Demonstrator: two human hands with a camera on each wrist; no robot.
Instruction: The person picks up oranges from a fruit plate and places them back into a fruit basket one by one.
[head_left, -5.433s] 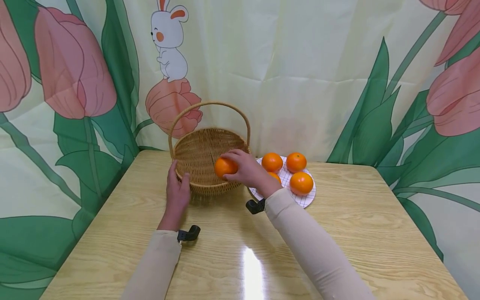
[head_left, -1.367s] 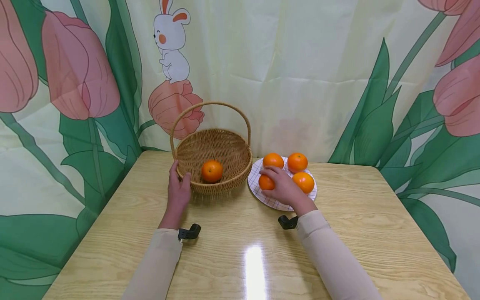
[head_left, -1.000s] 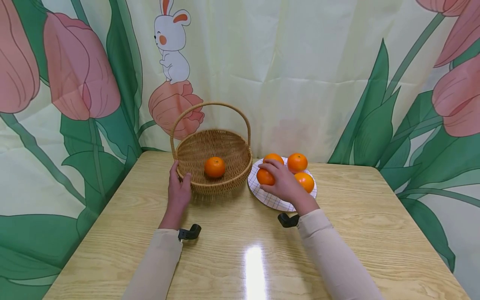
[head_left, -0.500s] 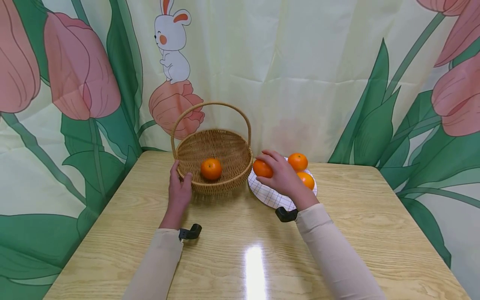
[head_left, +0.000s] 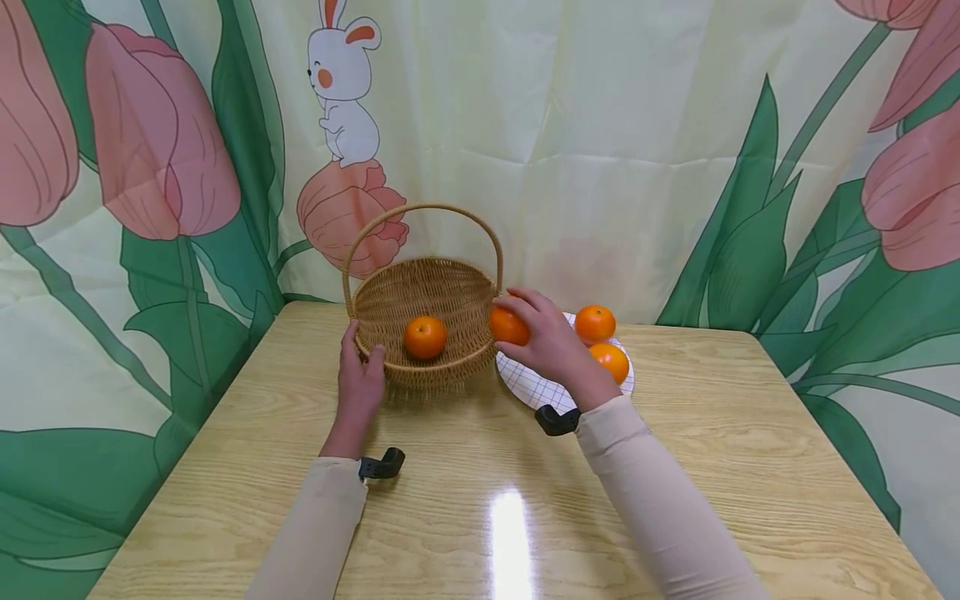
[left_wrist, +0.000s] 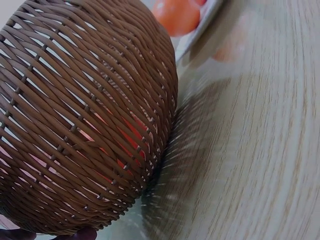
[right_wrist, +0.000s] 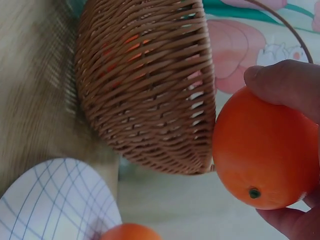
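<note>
Where your left hand (head_left: pixel 360 385) sits: at the near-left rim of the basket, thumb and fingers gripping the wicker, apparently to steady it.
Basket (head_left: pixel 426 287): standing on the wooden table (head_left: pixel 427 508), its tall handle (head_left: pixel 422 206) arching over the top.
Orange inside (head_left: pixel 425 337): lying low in the basket toward the near wall; your left wrist view catches its colour through the weave.
Held orange (head_left: pixel 510 323): up at the basket's right rim, not yet inside; you cannot tell from these views whether it touches the wicker.
Right hand (head_left: pixel 552 337): pinching the held orange between thumb and fingers.
Checked plate (head_left: pixel 528 383): just right of the basket, partly hidden by your right hand and wrist.
Oranges on the plate: a back orange (head_left: pixel 595 323) and a front orange (head_left: pixel 609 363), both toward its right side.
Step in hand: judging by how things lie, you are partway through passing a second orange from plate to basket.
Next move: it seems to call for clearing the rim, going in under the handle, and lowering gently beside the first fruit before loosening your pinch, with the left grip kept firm.
</note>
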